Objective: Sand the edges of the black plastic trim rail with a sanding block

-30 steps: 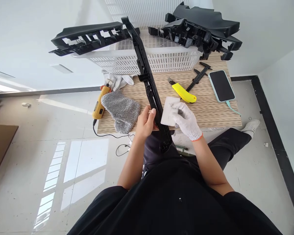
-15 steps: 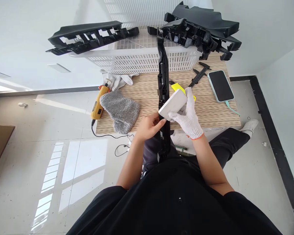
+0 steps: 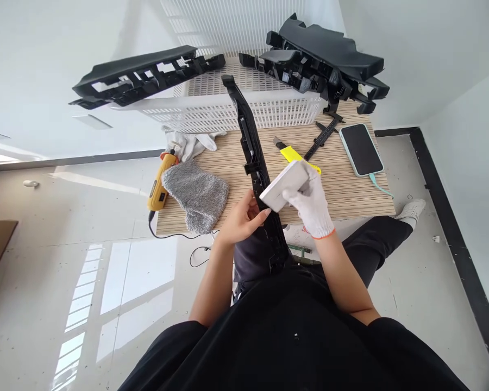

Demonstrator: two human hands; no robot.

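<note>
A long black plastic part (image 3: 250, 133) runs from near my waist up over the table, its far end tilted to the left. My left hand (image 3: 243, 217), bare, grips it near the table's front edge. My right hand (image 3: 309, 201) wears a white glove with an orange cuff and holds a flat white block (image 3: 283, 185), whose left corner is against or just over the black part. Behind the block lies a yellow cutter (image 3: 290, 153) with its blade out.
A white basket (image 3: 191, 111) at the back carries black parts (image 3: 134, 76) on the left and more on the right. A caliper (image 3: 324, 136) and phone (image 3: 361, 149) lie right; a grey cloth (image 3: 198, 195), yellow tool (image 3: 162, 182) and white gloves (image 3: 193, 142) lie left on the table (image 3: 350, 193).
The far end of the black part has swung left, so it slants now. Both hands and the white block appear slightly lower and further left in the view, still holding.
</note>
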